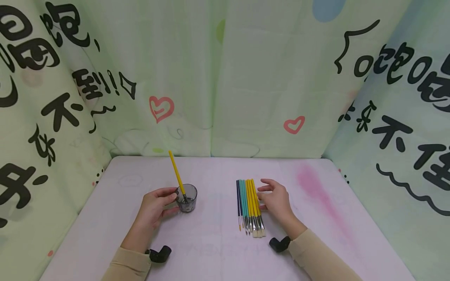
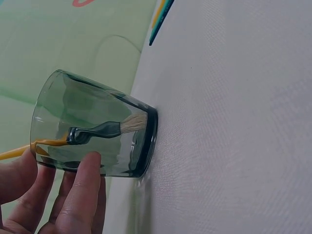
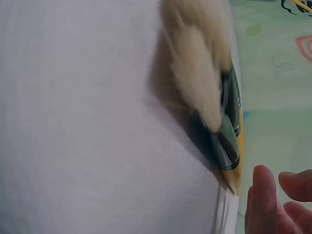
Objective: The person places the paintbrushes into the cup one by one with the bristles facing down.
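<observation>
A clear, grey-tinted glass [image 1: 191, 192] stands upright on the table at centre left. Inside it leans a yellow-handled paintbrush [image 1: 177, 171], its pale bristles [image 2: 133, 123] down at the glass's base. My left hand [image 1: 156, 207] holds the glass from its left side, the thumb near the rim and fingertips against the wall. To the right, a row of paintbrushes [image 1: 249, 199] with dark blue, teal and yellow handles lies side by side, bristles towards me. My right hand [image 1: 277, 199] is at the row's right edge with fingers extended beside the yellow handles; contact is unclear.
The table [image 1: 218, 249] has a pale cover with a pink stain at the right. Pale green curtains [image 1: 267, 78] with black writing and red hearts hang behind it and along both sides. A black wrist camera [image 1: 159, 254] sits under the left sleeve, another [image 1: 280, 244] under the right.
</observation>
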`<state>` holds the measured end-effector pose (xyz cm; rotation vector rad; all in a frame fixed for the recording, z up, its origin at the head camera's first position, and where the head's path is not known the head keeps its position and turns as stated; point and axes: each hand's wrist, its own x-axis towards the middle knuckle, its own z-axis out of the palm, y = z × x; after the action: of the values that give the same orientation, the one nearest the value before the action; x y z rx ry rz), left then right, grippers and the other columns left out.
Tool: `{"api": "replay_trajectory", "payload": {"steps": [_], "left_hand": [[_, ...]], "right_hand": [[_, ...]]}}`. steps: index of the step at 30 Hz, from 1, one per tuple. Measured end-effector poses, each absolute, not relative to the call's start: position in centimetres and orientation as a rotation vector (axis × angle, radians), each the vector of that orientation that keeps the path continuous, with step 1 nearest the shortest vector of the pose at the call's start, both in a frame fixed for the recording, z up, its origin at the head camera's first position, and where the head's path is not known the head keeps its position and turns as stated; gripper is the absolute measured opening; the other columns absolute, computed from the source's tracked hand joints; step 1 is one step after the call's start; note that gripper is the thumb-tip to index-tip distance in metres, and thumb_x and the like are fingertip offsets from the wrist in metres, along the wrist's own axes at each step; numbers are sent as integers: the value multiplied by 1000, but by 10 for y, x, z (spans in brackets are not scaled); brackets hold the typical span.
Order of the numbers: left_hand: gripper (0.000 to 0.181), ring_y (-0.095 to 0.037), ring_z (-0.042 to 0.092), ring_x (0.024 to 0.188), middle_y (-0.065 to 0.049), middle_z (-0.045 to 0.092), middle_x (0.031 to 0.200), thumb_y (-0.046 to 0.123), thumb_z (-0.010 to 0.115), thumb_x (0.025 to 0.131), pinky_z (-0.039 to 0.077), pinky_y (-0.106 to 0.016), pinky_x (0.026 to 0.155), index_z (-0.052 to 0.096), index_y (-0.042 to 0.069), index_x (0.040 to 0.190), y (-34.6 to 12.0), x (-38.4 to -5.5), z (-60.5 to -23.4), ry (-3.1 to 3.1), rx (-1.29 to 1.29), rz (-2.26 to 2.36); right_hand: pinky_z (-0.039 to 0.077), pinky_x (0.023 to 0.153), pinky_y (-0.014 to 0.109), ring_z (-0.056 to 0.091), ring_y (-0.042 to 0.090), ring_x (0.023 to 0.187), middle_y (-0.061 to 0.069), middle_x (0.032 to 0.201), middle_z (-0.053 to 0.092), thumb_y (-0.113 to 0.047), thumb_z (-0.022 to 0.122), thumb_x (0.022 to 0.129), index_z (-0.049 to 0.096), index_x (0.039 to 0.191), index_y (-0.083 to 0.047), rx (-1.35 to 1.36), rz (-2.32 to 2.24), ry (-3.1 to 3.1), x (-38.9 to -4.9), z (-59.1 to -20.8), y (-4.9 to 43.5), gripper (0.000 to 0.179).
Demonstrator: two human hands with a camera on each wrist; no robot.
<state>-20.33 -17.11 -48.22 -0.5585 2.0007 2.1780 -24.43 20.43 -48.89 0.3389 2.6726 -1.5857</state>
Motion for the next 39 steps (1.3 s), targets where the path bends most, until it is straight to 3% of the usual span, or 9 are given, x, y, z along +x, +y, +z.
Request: {"api": "replay_trajectory", "payload": {"steps": [12, 22, 28, 39], "left_hand": [[39, -21, 69, 110, -15, 67, 129, 5, 73, 102, 69, -42, 88, 68, 0, 140, -173, -204, -482, 1998, -532, 2183], [40, -23, 68, 113, -15, 67, 131, 7, 74, 101, 69, -42, 88, 68, 0, 140, -173, -204, -483, 1998, -523, 2178], [40, -19, 69, 108, -13, 68, 127, 6, 74, 101, 69, -42, 88, 68, 0, 140, -174, -204, -483, 1989, -527, 2181], [40, -15, 70, 103, -11, 70, 123, 5, 74, 101, 70, -41, 87, 68, -1, 140, -174, -205, -486, 1982, -527, 2192]], "right_hand": [[67, 60, 32, 71, 22, 79, 17, 117, 72, -5, 78, 94, 62, 148, -8, 331, -1418, 2679, -253, -492, 205, 56], [62, 57, 24, 65, 19, 67, 14, 110, 71, -7, 84, 91, 61, 149, -9, 327, -1232, 2710, -257, -492, 201, 63], [59, 53, 23, 59, 16, 58, 9, 98, 66, -4, 87, 87, 61, 148, -6, 304, -1170, 2715, -264, -491, 201, 66], [57, 51, 22, 56, 14, 56, 9, 94, 66, -1, 83, 88, 62, 147, -5, 335, -1104, 2671, -271, -489, 202, 63]]}}
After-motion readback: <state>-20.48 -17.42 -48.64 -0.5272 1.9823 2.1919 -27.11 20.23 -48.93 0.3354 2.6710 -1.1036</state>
